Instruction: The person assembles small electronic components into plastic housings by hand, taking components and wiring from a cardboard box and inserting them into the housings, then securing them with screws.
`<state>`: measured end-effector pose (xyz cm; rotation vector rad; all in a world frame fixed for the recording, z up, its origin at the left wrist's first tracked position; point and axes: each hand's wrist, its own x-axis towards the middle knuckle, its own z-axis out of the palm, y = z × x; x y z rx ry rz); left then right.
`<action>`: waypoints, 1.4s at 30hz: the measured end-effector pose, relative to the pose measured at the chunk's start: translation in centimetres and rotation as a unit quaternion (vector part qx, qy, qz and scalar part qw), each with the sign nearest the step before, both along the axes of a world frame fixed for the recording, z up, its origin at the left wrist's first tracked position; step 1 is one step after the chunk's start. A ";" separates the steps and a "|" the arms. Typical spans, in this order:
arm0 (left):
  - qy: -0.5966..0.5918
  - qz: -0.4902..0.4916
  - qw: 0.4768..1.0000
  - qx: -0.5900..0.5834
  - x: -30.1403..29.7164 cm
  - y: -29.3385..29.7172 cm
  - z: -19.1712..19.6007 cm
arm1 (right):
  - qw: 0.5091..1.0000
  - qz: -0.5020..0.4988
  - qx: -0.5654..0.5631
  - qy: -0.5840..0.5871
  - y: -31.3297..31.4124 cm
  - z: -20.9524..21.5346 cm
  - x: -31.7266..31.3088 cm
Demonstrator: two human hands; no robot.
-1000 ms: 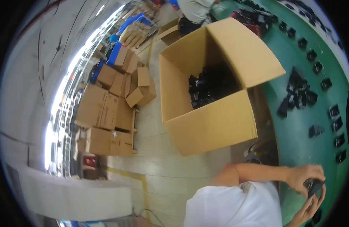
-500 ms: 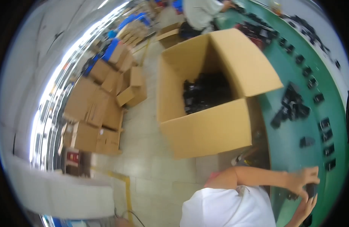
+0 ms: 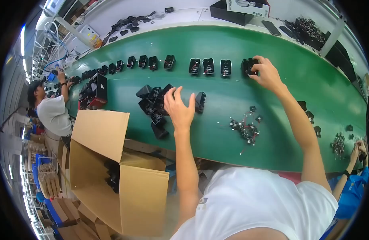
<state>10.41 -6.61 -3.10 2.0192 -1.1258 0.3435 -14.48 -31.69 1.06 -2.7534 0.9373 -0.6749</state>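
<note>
My right hand (image 3: pixel 267 75) is closed on a black plastic housing (image 3: pixel 252 65) at the right end of a row; another dark housing stands against its left side. My left hand (image 3: pixel 179 110) is open, fingers spread, with nothing visible in it. It hovers beside a heap of black housings (image 3: pixel 148 105) and a single black housing (image 3: pixel 200 102) lying just right of it. Three open-topped housings (image 3: pixel 208 67) stand upright to the left of my right hand, and several more continue the row leftward. Small wired parts (image 3: pixel 246 129) lie in a loose cluster between my arms.
The green table (image 3: pixel 228 96) curves across the view. An open cardboard box (image 3: pixel 142 200) with black pieces inside stands at its near left edge. A dark box (image 3: pixel 98 90) of housings sits farther left. Co-workers are at the far left and right, beside more parts (image 3: pixel 337 145).
The view has swung from the floor and large box toward the table. My hands, together at a dark piece before, are now apart: right on a housing in the row, left open near the heap.
</note>
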 end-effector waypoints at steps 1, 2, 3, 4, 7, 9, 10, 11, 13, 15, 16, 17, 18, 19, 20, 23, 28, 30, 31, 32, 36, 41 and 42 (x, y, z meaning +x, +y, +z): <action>0.046 -0.036 0.998 0.022 0.1 -0.2 0.1 | 0.999 -0.020 -0.037 0.016 0.1 0.0 0.2; 0.047 -0.038 0.998 0.024 -0.3 -0.3 0.0 | 0.999 -0.022 -0.035 0.017 0.2 0.2 0.2; 0.052 -0.071 0.996 0.032 -1.0 -0.3 -0.2 | 0.998 -0.043 -0.029 0.018 0.3 0.5 0.0; 0.056 -0.105 0.992 0.040 -1.6 -0.2 -0.1 | 0.997 -0.067 -0.022 0.019 0.5 0.5 -0.3; 0.057 -0.122 0.985 0.108 -2.4 -0.2 -0.6 | 0.996 -0.073 -0.009 0.043 -0.4 -1.1 -0.8; 0.058 -0.127 0.980 0.141 -2.6 -0.8 -1.1 | 0.998 -0.039 0.007 0.044 -1.6 -2.8 -1.3; 0.072 -0.133 0.979 0.140 -2.5 -0.7 -1.2 | 0.999 0.009 0.024 0.044 -1.6 -3.2 -1.2; 0.070 -0.135 0.981 0.122 -2.5 -0.7 -1.4 | 0.998 0.008 0.017 0.052 -2.0 -3.2 -1.4; 0.058 -0.130 0.986 0.092 -2.2 -0.7 -1.9 | 0.999 -0.006 -0.022 0.045 -1.4 -2.9 -2.2; 0.103 -0.137 0.984 0.052 -2.0 -0.1 -1.6 | 0.998 -0.011 -0.060 -0.003 -0.2 -1.9 -3.0; 0.123 -0.134 0.983 0.034 -2.0 0.2 -1.5 | 0.998 -0.011 -0.057 -0.003 0.6 -1.4 -3.4; 0.125 -0.133 0.982 0.038 -2.2 0.4 -1.7 | 0.998 0.040 0.028 -0.028 1.7 -1.2 -3.9; 0.245 -0.146 0.958 -0.014 -2.5 0.7 -1.8 | 0.988 0.090 0.113 -0.053 3.1 -0.7 -4.4; 0.358 -0.153 0.919 -0.065 -2.5 1.4 -1.6 | 0.965 0.107 0.240 -0.027 5.5 0.5 -3.9; 0.360 -0.156 0.918 -0.063 -3.0 1.6 -1.4 | 0.965 0.102 0.241 -0.027 7.3 0.3 -4.0; 0.595 -0.212 0.762 -0.147 -4.5 1.8 -0.2 | 0.976 0.165 0.138 0.020 8.9 -1.5 -4.6; 0.685 -0.232 0.649 -0.238 -5.3 2.3 0.2 | 0.976 0.071 0.203 -0.041 8.0 -2.4 -4.6; 0.695 -0.254 0.619 -0.261 -6.0 2.3 1.0 | 0.981 0.075 0.164 -0.072 7.3 -2.5 -4.7; 0.693 -0.254 0.621 -0.264 -6.3 2.5 1.5 | 0.956 0.054 0.264 -0.116 7.5 -1.7 -4.6; 0.686 -0.286 0.626 -0.236 -6.6 2.7 2.1 | 0.919 0.033 0.361 -0.157 7.7 -1.0 -4.5; 0.629 -0.336 0.687 -0.142 -8.3 2.3 3.5 | 0.863 0.061 0.452 -0.216 7.8 -0.1 -4.0; 0.577 -0.332 0.735 -0.127 -10.1 1.8 3.0 | 0.789 0.110 0.562 -0.223 8.7 1.2 -3.9; 0.571 -0.334 0.738 -0.133 -10.3 1.8 3.1 | 0.798 0.111 0.555 -0.210 8.9 1.5 -3.9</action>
